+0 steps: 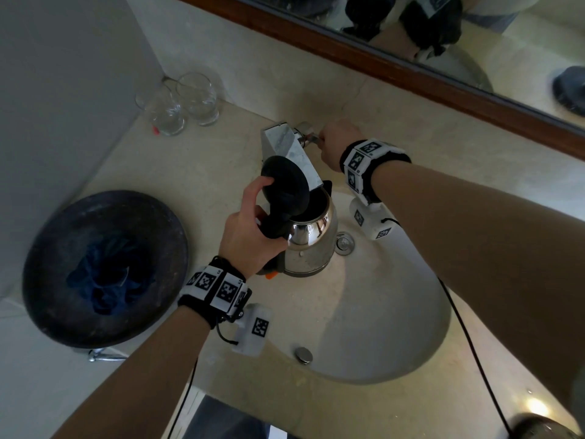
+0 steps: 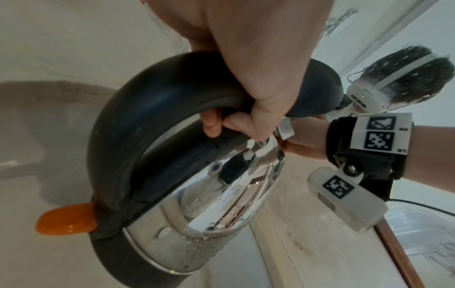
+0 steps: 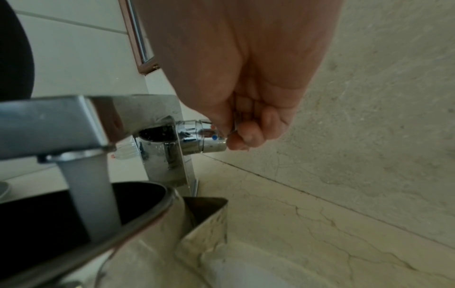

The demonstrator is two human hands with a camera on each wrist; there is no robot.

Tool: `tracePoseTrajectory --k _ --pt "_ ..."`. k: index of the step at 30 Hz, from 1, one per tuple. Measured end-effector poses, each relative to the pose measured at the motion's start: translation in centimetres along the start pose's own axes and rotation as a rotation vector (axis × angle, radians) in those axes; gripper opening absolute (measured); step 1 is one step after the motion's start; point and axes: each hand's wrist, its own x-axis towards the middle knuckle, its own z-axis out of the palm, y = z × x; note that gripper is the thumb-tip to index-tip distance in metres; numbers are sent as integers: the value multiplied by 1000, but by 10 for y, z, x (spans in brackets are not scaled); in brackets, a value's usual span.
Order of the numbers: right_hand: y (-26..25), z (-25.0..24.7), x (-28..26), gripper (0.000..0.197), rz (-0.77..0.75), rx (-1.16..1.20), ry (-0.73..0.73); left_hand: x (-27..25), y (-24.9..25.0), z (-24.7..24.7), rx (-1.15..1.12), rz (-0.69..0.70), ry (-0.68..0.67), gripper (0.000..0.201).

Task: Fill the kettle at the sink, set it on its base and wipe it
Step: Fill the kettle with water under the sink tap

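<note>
Over the sink (image 1: 395, 343), under the tap (image 1: 289, 153), the left hand (image 1: 250, 236) grips one steel kettle (image 1: 308, 245) by its black handle, lid (image 1: 285, 188) raised. One stream of water (image 3: 91, 196) runs from the tap into the kettle's mouth. Beside the tap, the right hand (image 1: 337, 144) pinches its lever (image 3: 209, 136). Two glasses (image 1: 179, 103) stand in the counter's corner. One dark tray (image 1: 104, 267) holds what looks like one blue cloth (image 1: 107, 277).
</note>
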Motion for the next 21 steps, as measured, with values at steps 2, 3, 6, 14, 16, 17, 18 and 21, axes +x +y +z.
tracePoseTrajectory --k 2,3,6,14,16,17,18,21 --pt "0 0 0 25 0 -1 -3 0 0 1 2 6 -2 90" --pt "0 0 -1 25 -2 -4 -5 0 0 1 2 9 -5 90" --pt "0 0 -1 26 -11 -2 -4 -1 0 1 -3 9 -8 89" --pt "-4 -1 -8 26 -33 0 12 -1 -1 0 -8 30 -5 88" --pt "-6 1 -12 28 -47 -7 13 0 -1 0 -9 26 -5 88" --pt "-5 4 -13 29 -52 12 10 0 -1 0 -12 26 -7 88" --pt "-4 7 -15 30 -56 50 8 0 -1 0 -15 25 -9 88" --pt "4 15 -22 28 -58 216 16 -1 -1 1 -14 24 -22 88"
